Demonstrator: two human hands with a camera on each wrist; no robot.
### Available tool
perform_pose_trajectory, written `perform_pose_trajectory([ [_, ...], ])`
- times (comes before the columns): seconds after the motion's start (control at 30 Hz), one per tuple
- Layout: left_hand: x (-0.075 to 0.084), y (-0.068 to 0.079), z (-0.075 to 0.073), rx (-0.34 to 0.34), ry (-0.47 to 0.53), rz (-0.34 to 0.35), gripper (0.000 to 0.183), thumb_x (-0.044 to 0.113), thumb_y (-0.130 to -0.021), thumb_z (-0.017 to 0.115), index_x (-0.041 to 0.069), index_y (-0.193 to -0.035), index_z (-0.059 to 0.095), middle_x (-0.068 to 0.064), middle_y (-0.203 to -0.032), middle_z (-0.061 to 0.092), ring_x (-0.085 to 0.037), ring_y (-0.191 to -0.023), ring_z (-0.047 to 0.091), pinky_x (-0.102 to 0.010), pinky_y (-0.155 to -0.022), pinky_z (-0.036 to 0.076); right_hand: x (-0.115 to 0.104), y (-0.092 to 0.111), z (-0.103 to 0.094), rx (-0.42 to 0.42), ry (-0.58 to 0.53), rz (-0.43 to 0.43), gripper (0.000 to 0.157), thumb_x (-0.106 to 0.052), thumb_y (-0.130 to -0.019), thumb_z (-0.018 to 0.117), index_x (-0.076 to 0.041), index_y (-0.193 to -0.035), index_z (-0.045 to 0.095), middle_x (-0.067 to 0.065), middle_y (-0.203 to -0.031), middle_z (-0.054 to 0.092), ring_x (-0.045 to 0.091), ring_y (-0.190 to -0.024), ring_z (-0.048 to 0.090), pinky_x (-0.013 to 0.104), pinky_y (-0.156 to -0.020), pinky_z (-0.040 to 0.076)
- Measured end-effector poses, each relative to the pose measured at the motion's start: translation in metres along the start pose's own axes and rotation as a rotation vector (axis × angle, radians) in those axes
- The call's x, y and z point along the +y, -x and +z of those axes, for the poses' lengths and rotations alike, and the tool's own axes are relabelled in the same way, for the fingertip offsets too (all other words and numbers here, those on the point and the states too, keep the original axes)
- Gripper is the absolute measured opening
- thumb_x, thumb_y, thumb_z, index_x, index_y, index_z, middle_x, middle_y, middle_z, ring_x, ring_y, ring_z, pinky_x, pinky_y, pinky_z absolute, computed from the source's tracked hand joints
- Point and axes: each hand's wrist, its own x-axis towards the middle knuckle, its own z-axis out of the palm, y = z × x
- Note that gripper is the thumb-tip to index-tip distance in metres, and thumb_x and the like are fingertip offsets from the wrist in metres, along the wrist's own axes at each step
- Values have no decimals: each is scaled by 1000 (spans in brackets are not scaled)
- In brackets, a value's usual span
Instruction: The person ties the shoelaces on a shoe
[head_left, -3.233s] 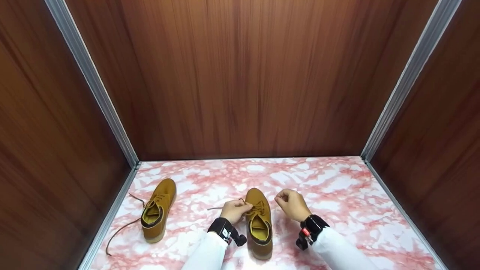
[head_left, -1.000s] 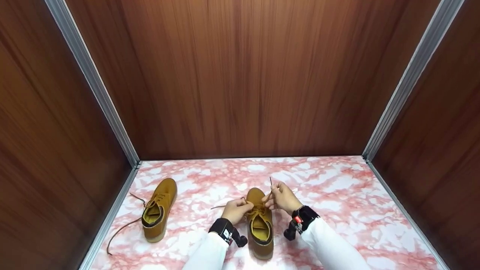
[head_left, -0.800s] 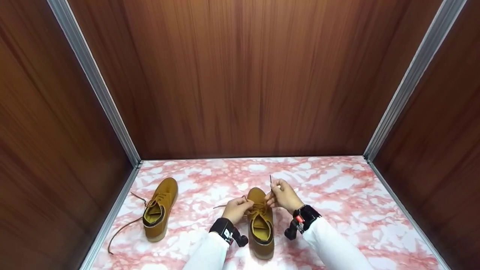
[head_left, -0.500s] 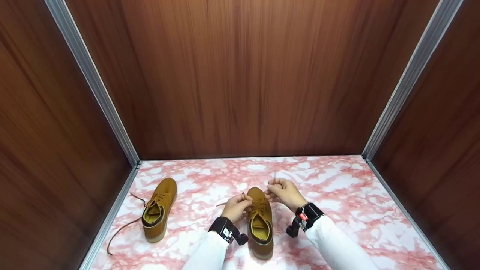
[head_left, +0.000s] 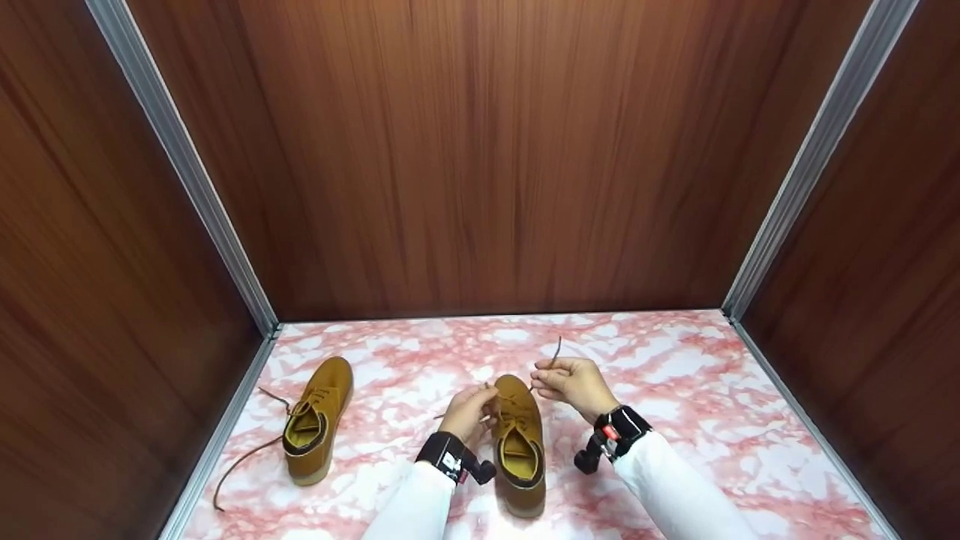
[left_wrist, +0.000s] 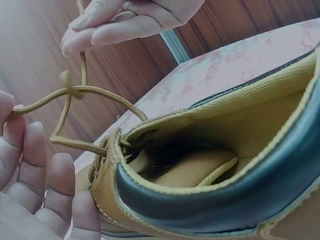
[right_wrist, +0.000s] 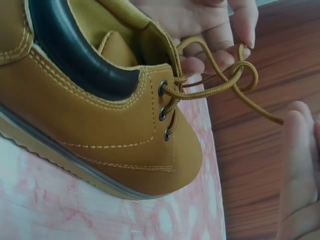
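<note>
A tan lace-up shoe (head_left: 519,439) with a dark padded collar and yellow lining stands upright between the two hands, toe pointing away. On its left, the left hand (head_left: 466,414) pinches one end of the brown shoelace (left_wrist: 120,101) between thumb and fingertip, other fingers spread beside the eyelets (right_wrist: 163,113). The right hand (head_left: 579,384) pinches the other lace end off the toe's right side, and a short tip sticks up above its fingers. Between the hands the two strands cross in a loose loop (right_wrist: 246,70) above the tongue. In the right wrist view the right fingertips are partly cut off.
A matching tan shoe (head_left: 330,409) stands at the left, its untied laces (head_left: 247,456) trailing onto the pink-and-white marbled surface (head_left: 645,495). Brown wood-grain panels (head_left: 480,165) with grey metal corner posts (head_left: 195,165) enclose the back and sides.
The right hand came in from the right to the shoe with a lace end, then drew slightly right. The left hand edged forward along the shoe, keeping its lace end. The other shoe stays put.
</note>
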Motion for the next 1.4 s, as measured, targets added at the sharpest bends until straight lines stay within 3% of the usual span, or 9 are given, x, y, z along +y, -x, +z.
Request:
perform_pose_trajectory([
  [0.2,-1,-2,0,21,59,-1,16,18,-102,60,10,-92,70,4,-86,67,-14,-84,59,-30,-82,50,1,1,1,20,5,20,17,-16,-107,59,-1,-101,60,13,-100,80,11,-75,76,29,-71,65],
  [0.37,0,-5,2,22,65,25,17,17,-102,60,7,-94,71,4,-86,69,-13,-83,59,-28,-78,50,1,3,0,-37,10,38,23,-28,-115,36,-10,-105,46,18,-108,79,15,-77,77,36,-72,65],
  [0.5,0,-6,3,17,53,41,17,17,-104,60,6,-97,70,2,-89,69,-12,-83,59,-28,-78,50,1,3,0,-41,-40,46,27,-32,-116,28,-12,-106,42,13,-98,80,17,-76,77,37,-73,66],
  [0.63,1,-7,4,26,53,47,17,17,-104,59,5,-99,69,1,-91,67,-13,-85,58,-29,-79,50,2,3,-2,-54,-115,44,26,-29,-116,29,-9,-108,43,9,-89,77,15,-73,74,33,-73,65],
  [0.77,0,-8,3,35,26,59,17,18,-105,59,4,-100,68,-1,-93,68,-14,-87,59,-27,-77,50,3,5,-8,-107,-138,25,22,-20,-111,51,0,-117,56,6,-95,76,13,-80,74,30,-82,64],
  [0.87,0,-7,1,39,7,71,17,20,-105,60,6,-99,67,-1,-95,71,-14,-87,61,-27,-77,51,6,7,-12,-129,-115,-4,28,-8,-103,63,9,-125,59,5,-101,77,15,-92,76,29,-90,63],
  [1.0,2,-6,1,47,19,78,18,21,-106,60,9,-92,61,0,-98,75,-14,-89,64,-29,-78,52,10,8,-17,-94,-100,-26,32,1,-102,61,17,-129,58,7,-100,78,17,-94,77,28,-88,63],
  [1.2,3,-7,2,41,73,91,18,16,-108,54,9,-92,58,-5,-103,75,-16,-93,68,-30,-81,53,14,8,-16,-30,-76,-34,20,-6,-107,54,6,-114,69,2,-92,76,8,-79,70,25,-78,63],
  [1.4,2,-8,3,39,132,126,18,15,-110,48,6,-100,59,-8,-104,75,-17,-93,70,-27,-79,55,16,7,-11,-54,-140,-35,21,-16,-111,48,-6,-103,64,0,-95,75,12,-90,73,31,-88,63],
])
